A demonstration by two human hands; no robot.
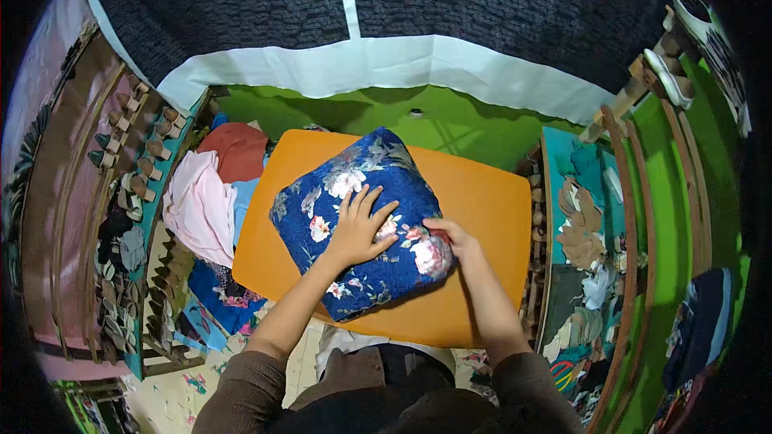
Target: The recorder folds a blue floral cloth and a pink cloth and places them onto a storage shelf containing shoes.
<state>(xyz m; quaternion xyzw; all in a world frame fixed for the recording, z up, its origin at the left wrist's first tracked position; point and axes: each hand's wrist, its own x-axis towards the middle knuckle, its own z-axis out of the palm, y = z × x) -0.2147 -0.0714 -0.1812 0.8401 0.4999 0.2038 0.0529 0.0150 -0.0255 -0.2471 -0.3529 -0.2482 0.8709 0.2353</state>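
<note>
Cloth (410, 197) lies on the orange table (486, 193) before us, our left hand (357, 233) splayed flat on top and our right hand (460, 241), apart from the left, touching its right edge, though we cannot tell whether it grips.

Blue floral cloth (412, 194), orange table (486, 209).
On my feed, I see the cloth's pink-and-white blooms (433, 257), a green wall (482, 122), a dark patterned curtain (498, 8).
</note>
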